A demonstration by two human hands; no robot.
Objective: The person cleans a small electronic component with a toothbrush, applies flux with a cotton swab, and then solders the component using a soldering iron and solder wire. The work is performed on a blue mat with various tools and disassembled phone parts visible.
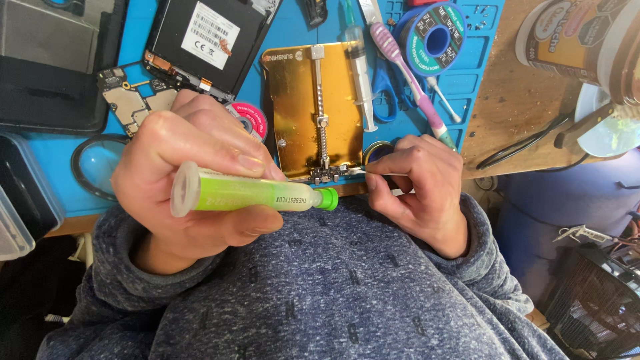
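The left hand [193, 180] gripped a green flux syringe [253, 195] at the bench's near edge [73, 223] — the right hand [417, 183] pinched a thin tool against the small board [327, 175] clamped in the gold holder [313, 107]. Likely the fluxing step — the next move would call for a steady tip.

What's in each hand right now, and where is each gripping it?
Left hand wraps the green syringe around its barrel. Right hand pinches a thin metal tool near its rear end; the tool's kind cannot be told.

Wooden workbench [517, 100] under blue work mat [57, 157], dark floor below, bright even light
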